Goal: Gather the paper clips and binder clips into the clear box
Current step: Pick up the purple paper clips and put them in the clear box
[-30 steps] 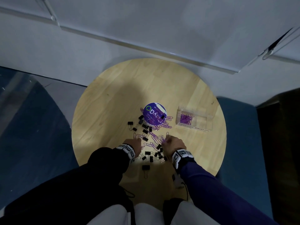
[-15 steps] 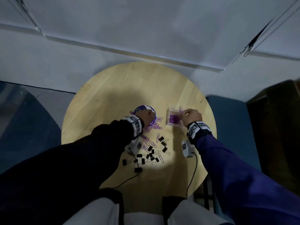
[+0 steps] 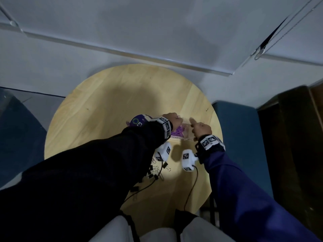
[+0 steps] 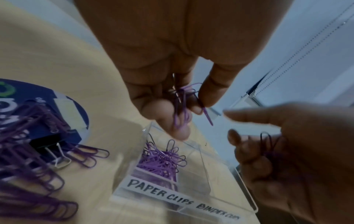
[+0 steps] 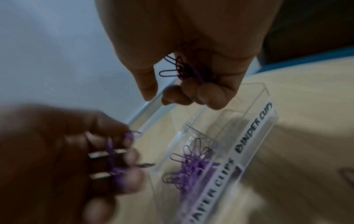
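Observation:
The clear box (image 4: 193,174) has two compartments labelled PAPER CLIPS and BINDER CLIPS. A pile of purple paper clips (image 4: 162,160) lies in its paper-clip side; the binder-clip side (image 5: 235,124) looks empty. My left hand (image 4: 184,115) hovers over the box's far left corner and pinches a few purple paper clips (image 4: 182,103). My right hand (image 5: 172,91) holds more purple clips (image 5: 180,69) in curled fingers above the box's far edge. From the head view both hands (image 3: 173,119) (image 3: 201,128) meet over the box (image 3: 187,132).
Loose purple paper clips (image 4: 28,151) and a black binder clip (image 4: 44,145) lie against a round blue-purple lid (image 4: 63,106) left of the box. More black binder clips (image 3: 157,170) lie nearer me on the round wooden table (image 3: 104,105). Blue seating flanks the table.
My left hand has moved right from the round lid to the box, carrying paper clips. My right hand has stayed over the box.

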`<state>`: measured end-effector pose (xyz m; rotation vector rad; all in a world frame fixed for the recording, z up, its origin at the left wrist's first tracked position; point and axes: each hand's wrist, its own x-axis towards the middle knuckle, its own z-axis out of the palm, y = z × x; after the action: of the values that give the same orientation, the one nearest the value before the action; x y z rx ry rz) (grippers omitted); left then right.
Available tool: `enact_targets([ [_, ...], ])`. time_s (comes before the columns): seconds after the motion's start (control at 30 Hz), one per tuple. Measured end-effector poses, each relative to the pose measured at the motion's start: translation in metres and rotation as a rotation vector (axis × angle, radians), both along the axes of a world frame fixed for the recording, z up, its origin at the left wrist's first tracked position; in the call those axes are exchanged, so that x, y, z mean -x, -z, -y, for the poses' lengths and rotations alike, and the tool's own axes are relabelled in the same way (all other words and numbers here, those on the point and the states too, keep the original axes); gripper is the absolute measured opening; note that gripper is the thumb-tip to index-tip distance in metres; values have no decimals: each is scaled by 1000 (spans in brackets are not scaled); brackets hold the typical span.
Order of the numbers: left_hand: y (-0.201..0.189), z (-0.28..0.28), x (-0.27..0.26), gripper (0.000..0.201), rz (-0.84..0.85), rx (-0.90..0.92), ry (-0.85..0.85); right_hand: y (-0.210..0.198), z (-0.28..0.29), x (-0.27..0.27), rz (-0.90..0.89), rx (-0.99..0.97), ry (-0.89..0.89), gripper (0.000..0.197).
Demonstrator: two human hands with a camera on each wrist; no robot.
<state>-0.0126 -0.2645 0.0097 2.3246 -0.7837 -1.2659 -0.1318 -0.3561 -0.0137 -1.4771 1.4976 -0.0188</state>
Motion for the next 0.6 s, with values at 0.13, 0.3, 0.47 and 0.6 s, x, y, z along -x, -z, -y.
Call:
enact_targets([
  [0.13, -1, 4, 11, 30, 116, -36, 148, 6, 13, -6, 219, -321, 262, 51],
  [0.3, -2, -12, 7, 38, 78, 7, 205, 11, 5, -17, 161, -243, 53, 75],
  [0.47, 7, -32, -5, 40, 92, 136, 129, -2, -20, -23, 120, -122, -118, 67],
  [0.6, 20, -52, -15, 32, 54, 219, 32, -4, -28, -9, 186, 176, 0, 57],
])
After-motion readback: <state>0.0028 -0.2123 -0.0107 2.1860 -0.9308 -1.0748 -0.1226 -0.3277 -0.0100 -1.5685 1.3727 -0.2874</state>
